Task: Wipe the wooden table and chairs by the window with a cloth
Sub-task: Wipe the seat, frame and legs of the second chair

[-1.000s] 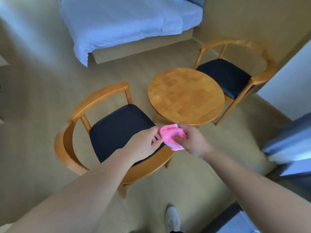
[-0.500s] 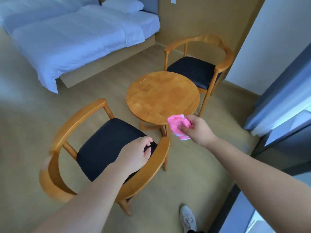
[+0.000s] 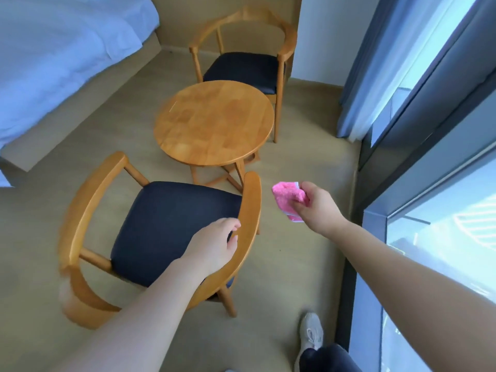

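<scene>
A folded pink cloth [image 3: 285,196] is gripped in my right hand [image 3: 316,208], held in the air to the right of the near chair [image 3: 252,210] and clear of it. My left hand [image 3: 212,248] hangs over the chair's black seat [image 3: 166,224], its loosely curled fingers holding nothing, the fingertips right at the inner side of the curved wooden rail. Beyond the chair stands the round wooden table [image 3: 214,122] with a bare top. The second wooden chair [image 3: 241,68], also black-seated, is behind the table against the wall.
A bed with white bedding [image 3: 53,63] fills the upper left. A large window [image 3: 442,237] and grey-blue curtain [image 3: 375,63] run along the right. My shoe [image 3: 311,334] stands on the beige floor by the window frame, close to the near chair's leg.
My left hand let go of the cloth and dropped toward the near chair's rail. The right hand carried the cloth away to the right. The view swung right toward the window.
</scene>
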{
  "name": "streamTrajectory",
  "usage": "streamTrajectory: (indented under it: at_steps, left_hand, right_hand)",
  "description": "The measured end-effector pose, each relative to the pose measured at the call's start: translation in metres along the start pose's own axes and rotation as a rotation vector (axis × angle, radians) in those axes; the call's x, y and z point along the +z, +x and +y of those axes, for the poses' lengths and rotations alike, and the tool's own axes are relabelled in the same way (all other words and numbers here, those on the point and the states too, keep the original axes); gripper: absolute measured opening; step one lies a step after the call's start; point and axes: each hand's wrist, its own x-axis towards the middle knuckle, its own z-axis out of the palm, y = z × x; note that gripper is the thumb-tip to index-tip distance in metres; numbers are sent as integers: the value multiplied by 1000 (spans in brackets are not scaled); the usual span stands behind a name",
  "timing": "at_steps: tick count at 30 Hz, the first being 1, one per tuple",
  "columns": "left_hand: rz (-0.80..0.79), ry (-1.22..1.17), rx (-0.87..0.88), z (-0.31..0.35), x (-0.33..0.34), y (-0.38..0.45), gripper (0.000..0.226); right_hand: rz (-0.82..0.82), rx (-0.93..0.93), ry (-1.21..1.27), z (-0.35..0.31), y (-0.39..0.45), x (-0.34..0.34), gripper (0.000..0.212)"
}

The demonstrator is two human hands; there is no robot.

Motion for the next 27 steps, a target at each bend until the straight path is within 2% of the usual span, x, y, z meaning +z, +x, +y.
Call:
streamTrajectory:
  at_steps: [4, 7, 9, 11, 17, 23, 27]
  left_hand:
    - [-52, -27, 66, 13, 47, 13, 30]
    - [-118, 26, 147, 22, 106, 24, 28]
    - [-130, 32, 140, 22, 149, 34, 29]
    - [-98, 11, 118, 14, 189, 45, 29]
    - [50, 94, 149, -34, 275, 75, 29]
    - [66, 378, 318, -87, 327, 78, 56]
    - [73, 385, 272, -109, 349, 59, 63]
  right_hand:
    - [25, 14, -20, 31, 6, 3, 25]
    - [64, -23, -9, 63, 19, 15, 31]
    - [54, -62, 1, 90, 28, 28, 26]
    - [43, -116, 16, 118, 38, 43, 19]
    - [113, -288, 83, 208, 65, 102, 31]
    - [199, -385, 253, 260, 103, 167, 47]
    - [265, -370, 299, 251, 132, 190, 37]
